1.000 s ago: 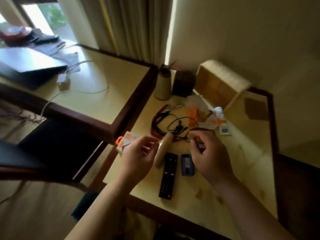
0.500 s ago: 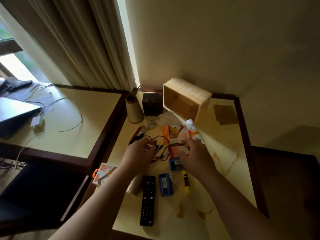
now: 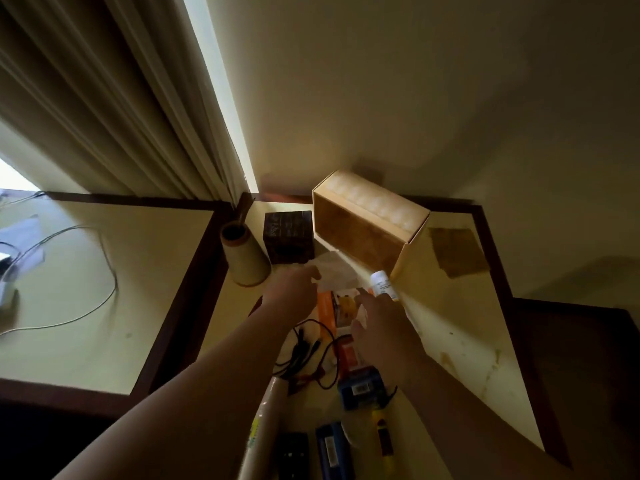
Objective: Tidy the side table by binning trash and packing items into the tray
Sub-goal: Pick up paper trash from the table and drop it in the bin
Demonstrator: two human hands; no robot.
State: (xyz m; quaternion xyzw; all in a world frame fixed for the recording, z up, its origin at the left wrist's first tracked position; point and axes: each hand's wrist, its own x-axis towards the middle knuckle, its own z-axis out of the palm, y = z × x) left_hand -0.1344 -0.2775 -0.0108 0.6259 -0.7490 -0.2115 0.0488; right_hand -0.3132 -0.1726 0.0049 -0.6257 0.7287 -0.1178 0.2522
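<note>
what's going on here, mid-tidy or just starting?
Mid-tidy, nothing visibly packed yet. A person reaches both bare hands toward the back of the cluttered side table. The left hand is at a crumpled clear wrapper; the right hand hovers open over orange packets, beside a small white bottle. Black and red cables, blue boxes and a cardboard box sit on the table.

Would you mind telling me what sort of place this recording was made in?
Probably a bedroom or hotel room. A cluttered side table stands in the corner, beside a desk with a white cable under a curtained window. A remote control lies among the clutter.
</note>
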